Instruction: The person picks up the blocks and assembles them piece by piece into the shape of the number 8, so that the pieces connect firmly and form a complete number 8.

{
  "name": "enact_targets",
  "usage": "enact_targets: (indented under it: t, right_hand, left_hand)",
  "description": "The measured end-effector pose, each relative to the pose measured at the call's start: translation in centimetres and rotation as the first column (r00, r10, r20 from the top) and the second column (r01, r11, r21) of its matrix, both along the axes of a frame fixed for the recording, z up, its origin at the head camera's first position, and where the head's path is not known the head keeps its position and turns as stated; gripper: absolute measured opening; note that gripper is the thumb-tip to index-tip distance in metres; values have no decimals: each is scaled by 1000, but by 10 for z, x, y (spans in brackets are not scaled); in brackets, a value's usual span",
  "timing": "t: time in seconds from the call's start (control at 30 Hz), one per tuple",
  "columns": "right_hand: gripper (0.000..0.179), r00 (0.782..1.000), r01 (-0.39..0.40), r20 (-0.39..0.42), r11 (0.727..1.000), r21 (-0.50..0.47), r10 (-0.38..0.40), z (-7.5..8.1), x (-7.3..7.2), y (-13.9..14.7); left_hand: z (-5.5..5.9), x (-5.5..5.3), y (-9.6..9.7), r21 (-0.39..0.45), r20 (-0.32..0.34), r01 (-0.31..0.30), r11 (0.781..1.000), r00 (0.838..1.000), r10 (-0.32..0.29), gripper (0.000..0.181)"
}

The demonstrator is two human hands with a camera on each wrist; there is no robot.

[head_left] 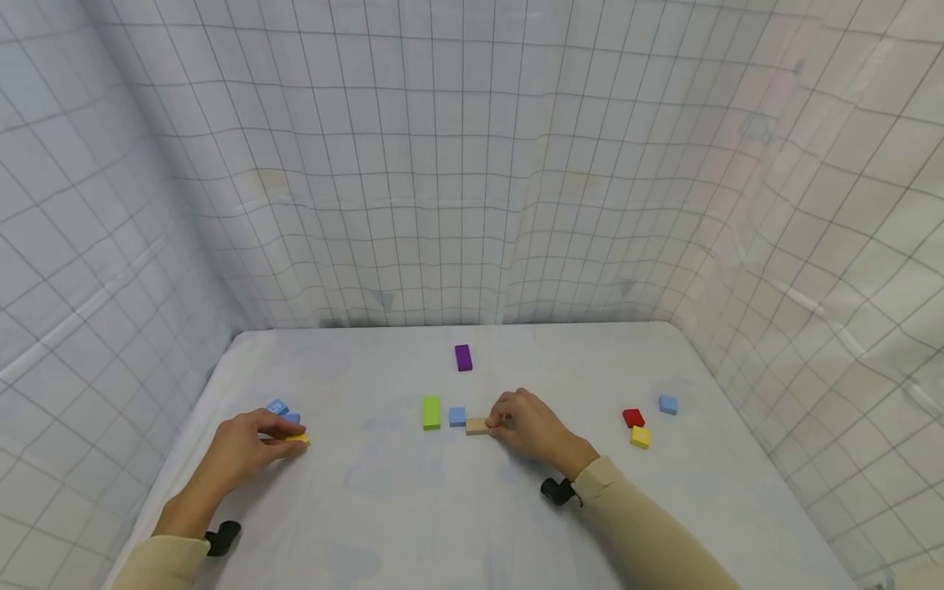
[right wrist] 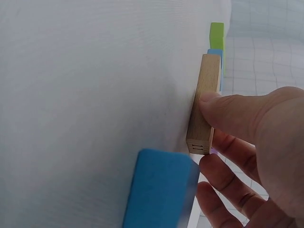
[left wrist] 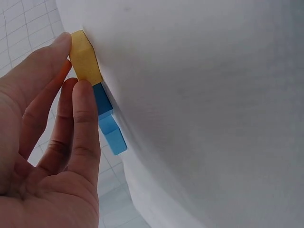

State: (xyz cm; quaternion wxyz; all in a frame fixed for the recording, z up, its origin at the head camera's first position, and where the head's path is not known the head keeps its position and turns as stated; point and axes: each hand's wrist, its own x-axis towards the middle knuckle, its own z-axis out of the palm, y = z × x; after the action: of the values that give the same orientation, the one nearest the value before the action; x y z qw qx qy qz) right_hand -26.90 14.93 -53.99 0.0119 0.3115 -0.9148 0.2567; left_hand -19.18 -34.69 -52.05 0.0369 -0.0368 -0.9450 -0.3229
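Observation:
My left hand (head_left: 247, 442) is at the left of the table, thumb and fingers pinching a yellow block (left wrist: 85, 57). Two blue blocks lie just beyond it; the farther blue block (left wrist: 115, 141) shows past my fingers. Near the middle, my right hand (head_left: 529, 424) holds a long plain wooden block (right wrist: 204, 102) between thumb and fingers. The wooden block's far end is right at a small blue block (head_left: 457, 416), with a green block (head_left: 431, 413) standing to the left of that. Another blue block (right wrist: 161, 190) lies close under the right wrist, mostly hidden in the head view.
A purple block (head_left: 463, 358) lies toward the back of the white-covered table (head_left: 369, 524). On the right are a red block (head_left: 633, 418), a second yellow block (head_left: 640, 437) and a blue block (head_left: 668, 404). Gridded white curtains (head_left: 472, 164) hang around the table's back and sides.

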Motion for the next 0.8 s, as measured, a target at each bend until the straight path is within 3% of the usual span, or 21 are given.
enact_targets:
  t: [0.53,0.8]
  right_hand:
    - [6,1000,0,21,1000,19,-1,4,2,1]
    - [5,1000,5,24,1000,19,-6,6,4,-1]
  left_hand:
    - [-3,3,21,9,-18,23,1000,1000,-23,14]
    - [-5,6,33,17,-58,47,999,997,-46,14]
